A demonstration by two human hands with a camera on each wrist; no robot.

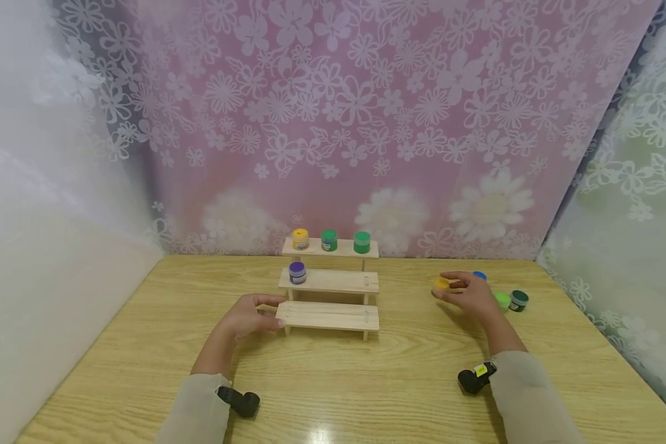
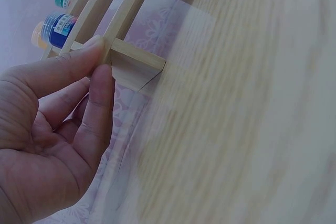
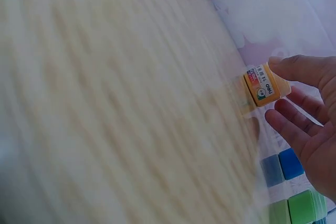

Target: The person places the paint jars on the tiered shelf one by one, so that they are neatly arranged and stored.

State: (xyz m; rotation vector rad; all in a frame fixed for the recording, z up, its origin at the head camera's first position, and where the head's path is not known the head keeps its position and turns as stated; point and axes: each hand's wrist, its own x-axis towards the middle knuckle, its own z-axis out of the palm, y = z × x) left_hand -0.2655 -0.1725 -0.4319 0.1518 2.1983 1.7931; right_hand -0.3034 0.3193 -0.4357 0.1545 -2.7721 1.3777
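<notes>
While the right hand (image 1: 472,297) pinches a yellow jar (image 1: 440,286) between thumb and fingers, the wooden rack (image 1: 327,317) lies off to the left of that grip, well apart from it and roughly level with it across the table (image 1: 416,345). That sideways gap is, I judge, the relation that counts: the rack's boards run left to right, so their long axis points toward the right hand, right ends foremost. The jar itself is squat and looks upright, with its label showing in the right wrist view; whether its base touches the table I cannot tell.

Of the two hands, the right is the one at the jar, while the left hand (image 1: 251,317) is at the rack, its thumb and forefinger pinching the left end of the lowest board, the end away from the right grip. Just beyond that left grip, a purple jar (image 1: 296,273) stands on the left end of the middle board.

Close by the right grip, a blue jar (image 1: 479,275) sits behind the hand, partly hidden, a light green jar (image 1: 502,301) lies to the right, and a dark green jar (image 1: 518,301) stands just beside that one, farther right.
</notes>
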